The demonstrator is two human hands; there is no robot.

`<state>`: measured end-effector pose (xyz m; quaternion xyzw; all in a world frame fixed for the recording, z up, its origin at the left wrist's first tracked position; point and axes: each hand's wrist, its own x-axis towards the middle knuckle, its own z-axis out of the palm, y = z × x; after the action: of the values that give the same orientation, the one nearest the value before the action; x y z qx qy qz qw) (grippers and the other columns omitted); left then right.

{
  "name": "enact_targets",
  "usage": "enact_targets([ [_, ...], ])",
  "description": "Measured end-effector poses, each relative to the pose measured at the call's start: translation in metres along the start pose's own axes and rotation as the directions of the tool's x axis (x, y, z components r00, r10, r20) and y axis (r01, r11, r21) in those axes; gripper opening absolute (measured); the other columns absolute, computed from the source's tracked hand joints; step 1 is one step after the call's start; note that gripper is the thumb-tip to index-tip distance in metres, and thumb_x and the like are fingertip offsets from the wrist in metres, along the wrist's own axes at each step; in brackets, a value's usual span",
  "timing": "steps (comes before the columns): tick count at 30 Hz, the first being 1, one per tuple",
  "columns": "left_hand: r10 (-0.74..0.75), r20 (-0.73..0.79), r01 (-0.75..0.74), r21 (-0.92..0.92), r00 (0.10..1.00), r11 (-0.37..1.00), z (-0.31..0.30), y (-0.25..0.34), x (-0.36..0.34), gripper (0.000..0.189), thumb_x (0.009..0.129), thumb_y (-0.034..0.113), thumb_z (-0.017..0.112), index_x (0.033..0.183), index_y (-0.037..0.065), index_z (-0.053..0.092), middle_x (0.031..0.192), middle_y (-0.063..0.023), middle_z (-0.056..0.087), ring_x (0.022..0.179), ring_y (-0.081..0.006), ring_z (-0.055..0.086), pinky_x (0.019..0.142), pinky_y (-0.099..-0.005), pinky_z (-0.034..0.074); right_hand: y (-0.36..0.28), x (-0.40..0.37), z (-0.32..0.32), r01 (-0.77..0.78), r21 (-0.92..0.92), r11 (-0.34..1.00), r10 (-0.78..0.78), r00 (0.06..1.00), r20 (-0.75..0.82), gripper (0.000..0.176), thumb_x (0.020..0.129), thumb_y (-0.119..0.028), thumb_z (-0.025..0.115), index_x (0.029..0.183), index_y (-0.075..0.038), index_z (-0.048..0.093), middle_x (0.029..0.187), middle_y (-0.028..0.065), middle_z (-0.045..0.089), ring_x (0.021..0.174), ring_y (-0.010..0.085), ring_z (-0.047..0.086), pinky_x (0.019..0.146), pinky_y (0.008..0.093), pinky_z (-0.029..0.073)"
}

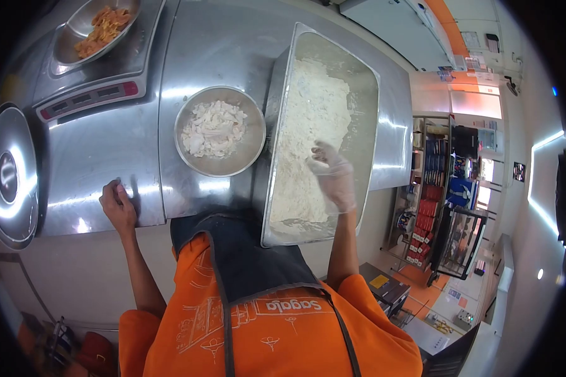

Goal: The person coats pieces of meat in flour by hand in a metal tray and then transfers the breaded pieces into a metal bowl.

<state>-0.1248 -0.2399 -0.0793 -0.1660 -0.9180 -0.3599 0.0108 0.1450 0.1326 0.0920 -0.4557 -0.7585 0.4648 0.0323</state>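
Observation:
My right hand (pixel 334 179), in a clear plastic glove, is over the flour (pixel 311 125) in a deep rectangular metal tray (pixel 366 94). Its fingers are bent but apart, and I see nothing held in them. Bare and loosely curled, my left hand (pixel 118 204) rests at the front edge of the steel table (pixel 100 151), with nothing visible in it. Between the hands stands a round metal bowl (pixel 253 138) holding flour-coated pale pieces (pixel 214 129). The bowl is close to the tray's left side.
At the back left, a digital scale (pixel 88 99) carries a metal bowl (pixel 75 47) of orange-brown marinated pieces (pixel 104 28). A large round metal lid or dish (pixel 22 182) lies at the far left. Shelving with stacked packets (pixel 426 213) stands off to the right.

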Motion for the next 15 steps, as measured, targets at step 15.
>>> enact_targets([
  [15,0.019,-0.015,-0.019,0.004,1.0,1.0,0.006,-0.006,-0.001,0.034,0.099,0.029,0.049,0.108,0.0,0.064,0.096,-0.0149,0.067,0.086,-0.03,0.057,0.077,-0.0399,0.046,0.084,-0.029,0.039,0.385,-0.432,0.816,-0.19,0.884,0.428,0.028,0.092,-0.026,0.06,0.107,-0.003,0.067,0.096,0.0203,0.067,0.095,0.0302,0.063,0.089,0.0345,0.048],
])
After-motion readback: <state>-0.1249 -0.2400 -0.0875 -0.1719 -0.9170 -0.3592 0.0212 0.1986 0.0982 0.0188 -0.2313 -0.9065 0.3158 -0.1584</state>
